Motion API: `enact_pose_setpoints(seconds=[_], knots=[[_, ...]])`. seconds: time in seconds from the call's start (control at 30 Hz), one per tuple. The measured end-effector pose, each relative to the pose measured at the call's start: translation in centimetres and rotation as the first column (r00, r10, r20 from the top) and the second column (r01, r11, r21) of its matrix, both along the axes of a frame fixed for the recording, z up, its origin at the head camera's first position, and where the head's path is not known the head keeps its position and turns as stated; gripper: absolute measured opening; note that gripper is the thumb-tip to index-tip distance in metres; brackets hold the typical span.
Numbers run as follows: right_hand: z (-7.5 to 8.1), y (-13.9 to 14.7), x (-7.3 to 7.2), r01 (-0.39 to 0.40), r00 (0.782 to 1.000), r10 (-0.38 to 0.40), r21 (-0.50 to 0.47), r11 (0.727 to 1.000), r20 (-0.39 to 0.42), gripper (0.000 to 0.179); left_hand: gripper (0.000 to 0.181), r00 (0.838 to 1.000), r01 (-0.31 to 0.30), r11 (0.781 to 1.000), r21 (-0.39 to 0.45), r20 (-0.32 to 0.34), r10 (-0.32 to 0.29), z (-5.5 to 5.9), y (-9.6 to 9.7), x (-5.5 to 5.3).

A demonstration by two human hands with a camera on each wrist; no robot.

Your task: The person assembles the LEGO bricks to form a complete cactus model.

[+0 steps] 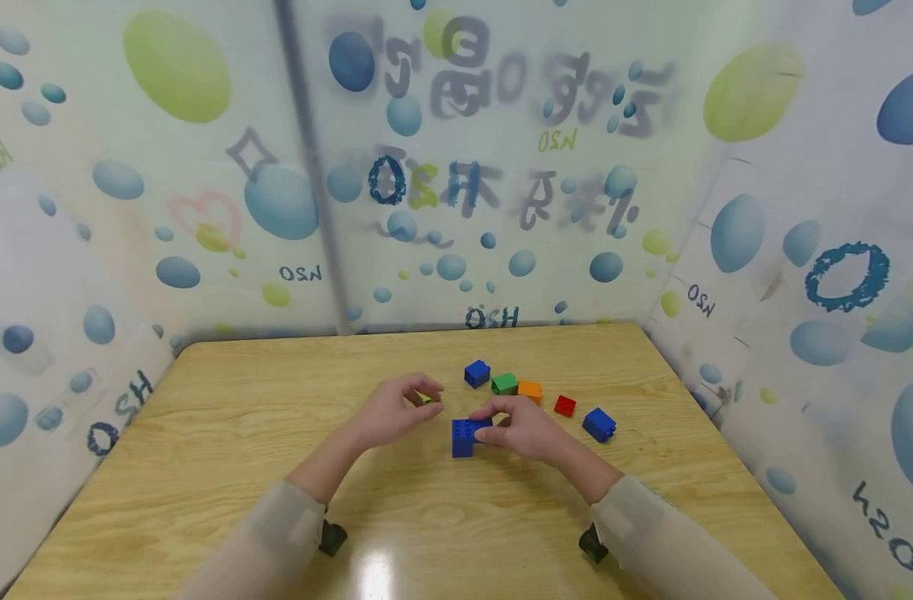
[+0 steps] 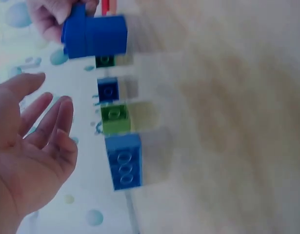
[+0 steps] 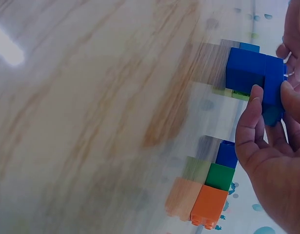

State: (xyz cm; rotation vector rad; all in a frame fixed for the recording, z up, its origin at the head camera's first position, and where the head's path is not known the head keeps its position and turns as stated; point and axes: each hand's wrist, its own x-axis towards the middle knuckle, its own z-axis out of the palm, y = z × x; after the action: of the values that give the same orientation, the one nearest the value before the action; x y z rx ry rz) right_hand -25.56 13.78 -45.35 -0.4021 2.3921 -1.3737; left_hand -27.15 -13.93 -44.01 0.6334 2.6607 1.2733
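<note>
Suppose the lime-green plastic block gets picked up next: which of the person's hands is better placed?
Probably the left hand: it holds nothing and, in the head view, is nearer the lime-green plastic block. The right hand grips the joined blue rectangular plastic blocks.

Deep blue on the joined toy bricks [image 1: 463,439], on the far brick [image 1: 476,374] and on the rightmost brick [image 1: 599,425]. Plain green on the middle brick [image 1: 505,384], bright orange on the neighbouring brick [image 1: 531,390], red on the smallest-looking brick [image 1: 565,406]. Yellowish lime on the half-hidden brick [image 1: 427,399], lighter blue on the three-ringed brick [image 2: 124,163]. Yellow-tan with darker wood grain across the tabletop [image 1: 224,400]. White for the backdrop [image 1: 239,108], patterned with blue and lime droplets [image 1: 280,204], mirrored blue and lime "H2O" lettering [image 1: 424,185] and a faint pink heart [image 1: 207,218]. Pale beige on the sleeves [image 1: 276,533].
</note>
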Motion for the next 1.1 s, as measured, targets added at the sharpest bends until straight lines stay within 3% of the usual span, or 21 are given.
enact_pose_setpoints(seconds=[0.13,0.27,0.5,0.9,1.1], knots=[[0.0,0.0,-0.1,0.002,1.0,-0.002,0.006,1.0,0.005,0.022,0.03,0.996,-0.018,0.999,-0.045,-0.087,0.014,0.5,-0.7,-1.2],[0.0,0.0,-0.1,0.007,1.0,-0.007,0.009,1.0,0.005,0.022,0.032,0.991,-0.008,0.987,-0.161,-0.133,-0.014,0.4,-0.8,-2.6],[0.1,-0.1,0.0,0.005,1.0,-0.005,0.008,1.0,0.007,0.021,0.037,0.989,-0.002,0.917,-0.398,-0.137,-0.058,-0.4,-0.1,-4.3],[-0.2,0.0,0.0,-0.019,1.0,0.018,-0.005,1.0,-0.018,0.02,0.035,0.986,-0.08,0.847,-0.526,-0.165,-0.009,-1.5,1.3,-4.7],[-0.3,0.2,-0.1,-0.029,0.999,0.029,-0.015,0.999,-0.023,0.021,0.032,0.988,-0.072,0.849,-0.523,-0.153,-0.011,-1.3,1.8,-4.5]])
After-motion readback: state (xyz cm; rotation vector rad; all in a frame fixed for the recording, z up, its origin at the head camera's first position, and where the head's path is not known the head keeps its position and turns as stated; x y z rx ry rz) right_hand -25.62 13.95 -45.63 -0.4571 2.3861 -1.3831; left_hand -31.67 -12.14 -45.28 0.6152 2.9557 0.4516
